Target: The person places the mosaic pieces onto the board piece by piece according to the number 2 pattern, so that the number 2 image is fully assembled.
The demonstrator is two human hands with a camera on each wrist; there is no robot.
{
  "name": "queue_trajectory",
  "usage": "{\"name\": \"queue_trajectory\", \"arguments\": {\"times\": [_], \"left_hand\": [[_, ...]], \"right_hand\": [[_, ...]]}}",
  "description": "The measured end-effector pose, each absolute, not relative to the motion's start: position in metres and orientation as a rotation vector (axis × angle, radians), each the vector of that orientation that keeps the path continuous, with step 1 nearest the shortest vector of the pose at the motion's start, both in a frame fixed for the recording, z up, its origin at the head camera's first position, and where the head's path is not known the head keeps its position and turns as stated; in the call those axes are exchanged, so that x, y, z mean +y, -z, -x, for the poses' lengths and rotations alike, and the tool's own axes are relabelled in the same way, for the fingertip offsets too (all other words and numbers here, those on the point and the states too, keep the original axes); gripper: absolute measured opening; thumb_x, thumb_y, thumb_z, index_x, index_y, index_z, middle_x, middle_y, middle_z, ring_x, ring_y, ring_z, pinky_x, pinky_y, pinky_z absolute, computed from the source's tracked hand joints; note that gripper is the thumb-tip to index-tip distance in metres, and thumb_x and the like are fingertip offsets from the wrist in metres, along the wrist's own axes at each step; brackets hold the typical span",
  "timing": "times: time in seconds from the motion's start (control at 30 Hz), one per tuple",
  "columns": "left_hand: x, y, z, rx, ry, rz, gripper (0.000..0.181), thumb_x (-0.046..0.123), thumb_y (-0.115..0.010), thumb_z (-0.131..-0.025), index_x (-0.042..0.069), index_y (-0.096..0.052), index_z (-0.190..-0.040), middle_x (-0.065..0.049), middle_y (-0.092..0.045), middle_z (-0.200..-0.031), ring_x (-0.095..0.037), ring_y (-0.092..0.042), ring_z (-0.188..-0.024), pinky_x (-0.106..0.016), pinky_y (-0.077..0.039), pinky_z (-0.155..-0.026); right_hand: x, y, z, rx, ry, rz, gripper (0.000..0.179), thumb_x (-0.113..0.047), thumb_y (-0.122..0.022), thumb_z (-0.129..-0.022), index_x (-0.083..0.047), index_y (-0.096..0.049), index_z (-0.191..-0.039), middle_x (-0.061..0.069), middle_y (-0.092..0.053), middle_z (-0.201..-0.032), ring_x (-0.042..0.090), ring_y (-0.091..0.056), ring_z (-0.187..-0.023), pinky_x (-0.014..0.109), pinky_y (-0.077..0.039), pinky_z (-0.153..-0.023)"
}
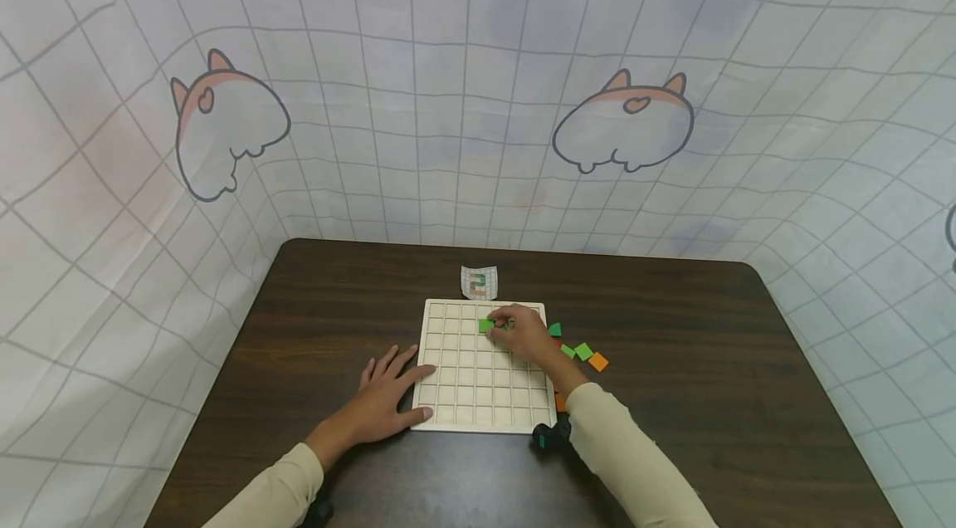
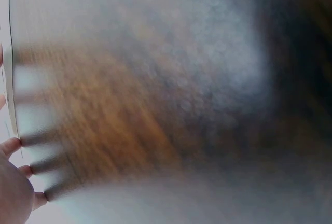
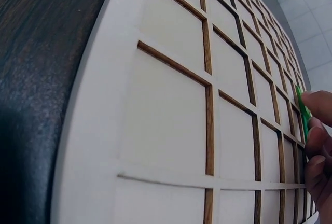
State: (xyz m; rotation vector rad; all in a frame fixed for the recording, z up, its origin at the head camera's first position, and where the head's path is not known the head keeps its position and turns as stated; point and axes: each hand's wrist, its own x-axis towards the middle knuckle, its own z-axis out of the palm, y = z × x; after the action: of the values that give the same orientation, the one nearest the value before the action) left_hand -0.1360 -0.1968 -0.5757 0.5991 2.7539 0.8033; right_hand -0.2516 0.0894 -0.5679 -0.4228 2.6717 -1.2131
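Note:
A pale gridded board (image 1: 465, 395) lies on the dark wooden table. Over its far rows, my right hand (image 1: 523, 334) pinches a green square tile (image 1: 485, 326) between thumb and fingertips. In the right wrist view those fingers (image 3: 317, 105) are around the green tile (image 3: 303, 107) at the right edge, partly covering it. More green shows behind the fingers, too hidden to identify. My left hand (image 1: 384, 401) rests with spread fingers at the board's left edge, thumb and a finger touching the rim; part of it (image 2: 14, 187) appears at the left wrist view's edge.
Right of the board lie green tiles (image 1: 582, 351), a dark green piece (image 1: 555, 330) and an orange tile (image 1: 598, 361). Another orange piece (image 1: 560, 403) is partly behind the right forearm. A small patterned card (image 1: 479, 283) sits beyond the board. A gridded curtain (image 1: 478, 113) surrounds the table.

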Motion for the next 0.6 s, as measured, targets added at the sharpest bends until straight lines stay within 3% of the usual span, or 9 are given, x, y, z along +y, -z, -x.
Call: {"name": "queue_trajectory", "arguments": {"times": [0.27,0.6], "left_hand": [[-0.196,0.5767,0.1362,2.765,-0.796,-0.605,0.065,0.055,-0.065,-0.093,0.029,-0.047,-0.15,-0.013,-0.024,-0.166,-0.047,-0.014,-0.152,-0.078,-0.01,-0.11],[-0.1961,0.5765,0.1366,2.765,-0.787,-0.595,0.065,0.055,-0.065,-0.093,0.029,-0.047,-0.151,-0.013,-0.024,-0.166,-0.046,-0.014,-0.152,-0.078,-0.01,-0.11]], "right_hand": [[0.0871,0.5703,0.2534,2.696,1.175,0.402,0.022,-0.021,-0.075,-0.092,-0.013,-0.076,-0.113,0.0,-0.065,-0.096,0.017,-0.06,-0.09,0.038,-0.048,-0.08],[0.0837,0.5695,0.2541,2.744,1.132,0.392,0.019,-0.022,-0.077,-0.09,-0.015,-0.078,-0.107,0.0,-0.066,-0.095,0.016,-0.061,-0.089,0.036,-0.048,-0.076]]}}
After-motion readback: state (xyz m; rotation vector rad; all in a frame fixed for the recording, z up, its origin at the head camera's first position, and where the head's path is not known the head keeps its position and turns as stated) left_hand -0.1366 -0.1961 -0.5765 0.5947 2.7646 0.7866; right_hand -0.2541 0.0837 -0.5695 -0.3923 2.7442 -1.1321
